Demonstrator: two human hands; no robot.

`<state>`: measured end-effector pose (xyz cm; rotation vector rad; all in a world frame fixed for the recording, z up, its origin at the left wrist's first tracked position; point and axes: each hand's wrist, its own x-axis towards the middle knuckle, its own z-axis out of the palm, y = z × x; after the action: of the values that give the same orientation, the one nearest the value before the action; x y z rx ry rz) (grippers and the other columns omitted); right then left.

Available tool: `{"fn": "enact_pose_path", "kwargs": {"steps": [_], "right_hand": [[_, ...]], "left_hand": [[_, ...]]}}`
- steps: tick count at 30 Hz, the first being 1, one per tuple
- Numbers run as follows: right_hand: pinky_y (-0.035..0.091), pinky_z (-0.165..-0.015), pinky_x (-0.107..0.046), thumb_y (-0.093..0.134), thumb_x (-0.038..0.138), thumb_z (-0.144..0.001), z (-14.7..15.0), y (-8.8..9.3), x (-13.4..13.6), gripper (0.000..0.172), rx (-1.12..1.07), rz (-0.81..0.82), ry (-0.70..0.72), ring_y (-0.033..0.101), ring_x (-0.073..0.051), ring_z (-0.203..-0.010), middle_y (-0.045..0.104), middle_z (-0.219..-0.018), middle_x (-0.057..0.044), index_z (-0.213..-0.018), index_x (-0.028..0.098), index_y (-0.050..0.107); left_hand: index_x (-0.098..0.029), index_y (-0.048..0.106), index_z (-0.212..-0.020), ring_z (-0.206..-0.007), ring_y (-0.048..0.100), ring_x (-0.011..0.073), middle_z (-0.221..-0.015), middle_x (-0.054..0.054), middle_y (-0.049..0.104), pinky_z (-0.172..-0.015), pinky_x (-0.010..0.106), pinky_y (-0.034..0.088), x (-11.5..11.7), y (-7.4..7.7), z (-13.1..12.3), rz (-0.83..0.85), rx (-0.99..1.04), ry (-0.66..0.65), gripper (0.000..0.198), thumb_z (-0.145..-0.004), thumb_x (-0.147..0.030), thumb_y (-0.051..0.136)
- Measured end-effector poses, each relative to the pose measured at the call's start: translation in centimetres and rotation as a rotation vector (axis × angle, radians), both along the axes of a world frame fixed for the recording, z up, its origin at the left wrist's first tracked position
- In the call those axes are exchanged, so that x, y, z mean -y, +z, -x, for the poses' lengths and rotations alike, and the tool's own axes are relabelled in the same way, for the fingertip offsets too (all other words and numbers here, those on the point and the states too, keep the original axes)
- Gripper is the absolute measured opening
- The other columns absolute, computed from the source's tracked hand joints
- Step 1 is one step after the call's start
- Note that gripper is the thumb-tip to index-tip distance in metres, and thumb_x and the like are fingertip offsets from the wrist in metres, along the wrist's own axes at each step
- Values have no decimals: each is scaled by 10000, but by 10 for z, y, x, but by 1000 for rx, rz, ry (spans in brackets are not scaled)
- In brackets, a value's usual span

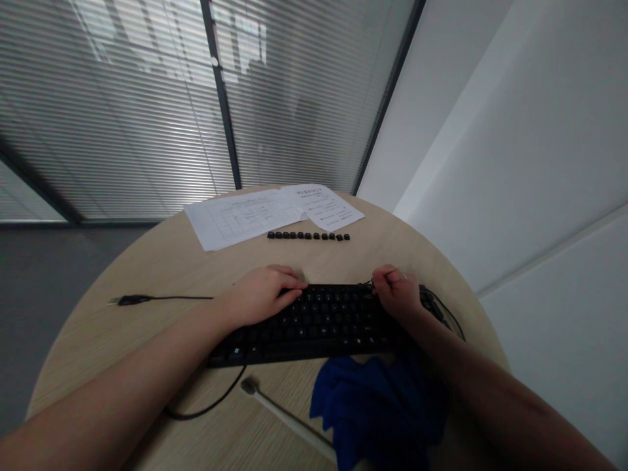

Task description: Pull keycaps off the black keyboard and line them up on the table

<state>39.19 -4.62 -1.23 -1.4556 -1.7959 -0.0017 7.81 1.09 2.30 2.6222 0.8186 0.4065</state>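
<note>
A black keyboard (318,320) lies across the middle of the wooden table. My left hand (262,294) rests over its far left part, the thumb on the keys and the fingers together along the far edge, holding it. Above the far right part, my right hand (396,291) is closed in a fist. A thin dark bit shows by its fingers, too small to make out. Beyond the keyboard, several black keycaps (308,235) stand in a row. Nearer to me lie a crumpled blue cloth (377,409) and a brush (289,418) with a pale handle and dark bristles.
Printed sheets of paper (245,216) lie at the table's far side. A black cable with a USB plug (130,299) stretches out left, and more cable loops around the keyboard. Behind the round table (161,261) are a glass partition with blinds (147,131) and a white wall (530,144).
</note>
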Motion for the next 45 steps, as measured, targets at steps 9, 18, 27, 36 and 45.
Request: {"fn": "enact_pose_path", "kwargs": {"steps": [9, 18, 27, 36, 45], "right_hand": [[477, -550, -273, 482, 478, -977, 0, -3, -2, 379, -111, 45, -31, 628, -170, -479, 642, -510, 10, -713, 234, 600], [458, -421, -228, 480, 598, -970, 1, 5, -12, 400, -583, -53, -51, 597, -141, -412, 519, -494, 70, -809, 233, 512], [513, -532, -266, 487, 395, -990, 5, 24, 12, 272, -261, -40, 221, 664, -152, -522, 666, -625, -4, -816, 225, 608], [559, -616, -272, 548, 159, -830, 38, 69, 60, 184, 164, -248, 661, 696, -151, -612, 756, -775, -26, -923, 259, 671], [519, -531, -230, 506, 110, -797, 62, 65, 65, 171, 158, -426, 747, 619, -108, -513, 702, -682, -4, -904, 190, 611]], "left_hand": [[-208, 784, -1061, -959, 695, 212, -1074, 80, 752, -894, 357, 529, -1, -1, 0, -8, -19, -12, 308, -993, -288, 495], [-218, 788, -1037, -939, 697, 210, -1052, 73, 756, -884, 362, 533, -1, -2, 1, 16, 22, -16, 294, -982, -301, 512], [-202, 714, -1233, -1077, 672, 262, -1181, 97, 728, -965, 418, 515, 7, 3, 0, -83, -26, 51, 339, -989, -338, 521], [-209, 653, -1310, -855, 679, 166, -1073, 52, 744, -749, 291, 558, 36, 23, -10, 290, 339, -71, 405, -924, -325, 626], [-169, 749, -1063, -880, 710, 175, -1003, 61, 765, -775, 282, 557, 38, 23, -10, 568, 368, -188, 227, -883, -292, 687]]}}
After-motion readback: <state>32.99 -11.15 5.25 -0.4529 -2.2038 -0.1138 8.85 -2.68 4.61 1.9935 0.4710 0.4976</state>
